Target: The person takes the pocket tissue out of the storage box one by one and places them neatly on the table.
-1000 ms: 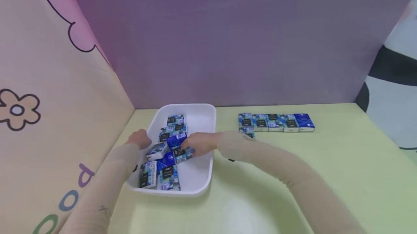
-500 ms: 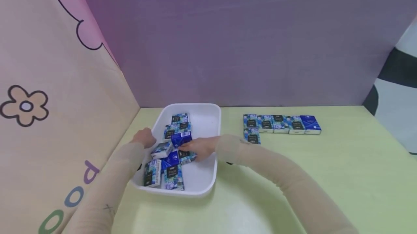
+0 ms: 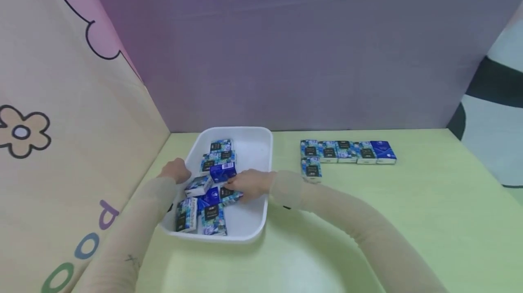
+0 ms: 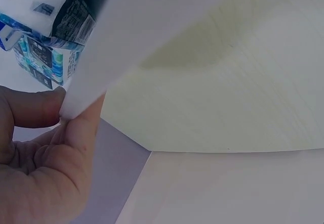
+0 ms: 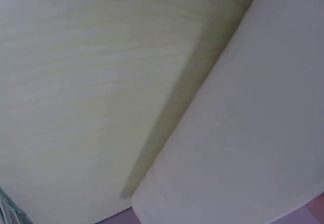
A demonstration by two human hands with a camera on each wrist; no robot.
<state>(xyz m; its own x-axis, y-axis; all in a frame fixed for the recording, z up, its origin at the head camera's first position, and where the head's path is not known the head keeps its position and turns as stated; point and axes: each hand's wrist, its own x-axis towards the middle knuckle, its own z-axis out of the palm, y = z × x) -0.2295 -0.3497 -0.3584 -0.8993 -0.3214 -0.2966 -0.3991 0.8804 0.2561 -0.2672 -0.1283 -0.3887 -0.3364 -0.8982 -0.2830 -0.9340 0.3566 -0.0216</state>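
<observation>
A white plastic tub [image 3: 261,220] holds several pocket tissue packs, some floral blue and others plain dark blue. My left hand [image 3: 175,171] pinches the tub's left rim between thumb and fingers, as the left wrist view confirms. Inside the tub, my right hand [image 3: 251,183] grips a floral tissue pack [image 3: 229,194], partly covered by its fingers. Just beyond those fingertips lies a dark blue tissue pack [image 3: 223,172]. In the right wrist view the tub's outer wall [image 5: 238,118] hides nearly all of that hand.
Right of the tub, a row of several tissue packs [image 3: 346,152] lies along the back of the pale green table [image 3: 327,247]. One more pack [image 3: 312,168] sits in front of the row's left end. A purple wall [image 3: 286,48] rises behind, and a patterned panel [image 3: 81,116] borders the left.
The head view shifts slightly right and back again. My right hand shifts a little over the packs, and the dark blue pack beside it tips slightly. My left hand stays on the rim.
</observation>
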